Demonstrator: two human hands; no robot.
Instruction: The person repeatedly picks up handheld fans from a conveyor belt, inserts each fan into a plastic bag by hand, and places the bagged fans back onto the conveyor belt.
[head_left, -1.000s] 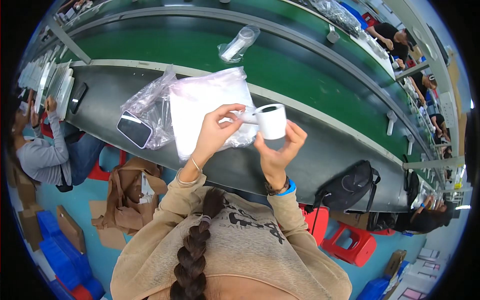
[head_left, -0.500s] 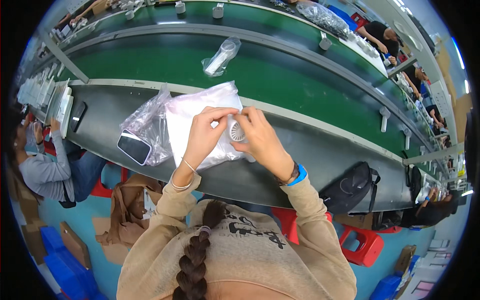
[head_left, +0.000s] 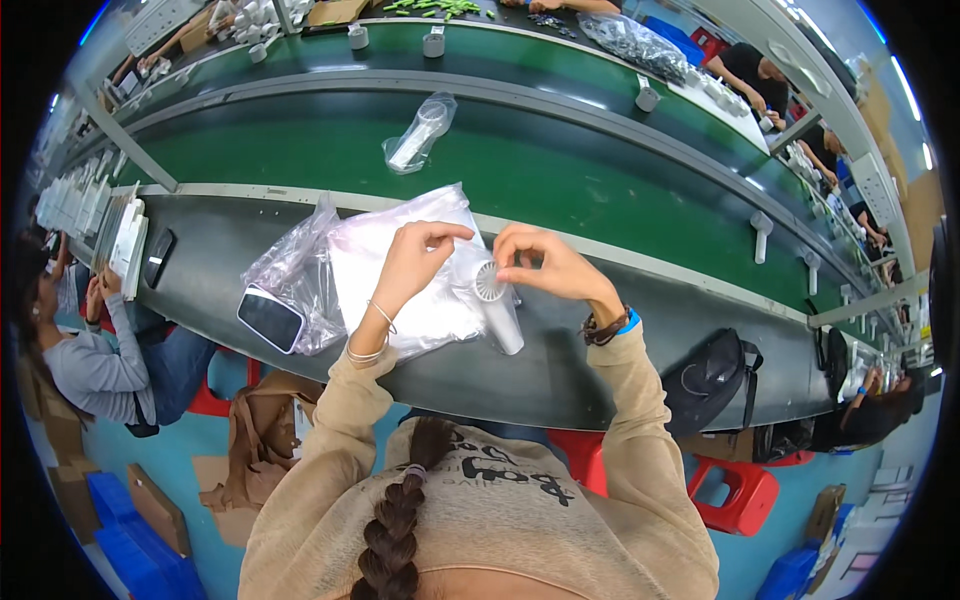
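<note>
A white handheld fan [head_left: 503, 322] with a round slatted head lies tilted over the right side of a stack of clear plastic bags [head_left: 385, 270], its handle pointing toward me. Thumb and fingertips of my right hand [head_left: 555, 265] close at the rim of the fan head. My left hand [head_left: 412, 265] is above the bags with its fingers pinched together, left of the fan head; what is between them is too small to make out. Clear film seems to surround the fan, but its edges are hard to see.
A phone [head_left: 270, 318] rests on crumpled plastic [head_left: 305, 255] to the left. Beyond the metal rail, a bagged fan [head_left: 420, 133] lies on the green conveyor belt [head_left: 600, 190]. A black bag [head_left: 712, 380] is at the right, a red stool [head_left: 738, 495] below it. Co-workers sit around.
My right hand has drawn back to the right, uncovering the fan's handle. My left hand stays above the bags. The bagged fan on the belt has shifted left.
</note>
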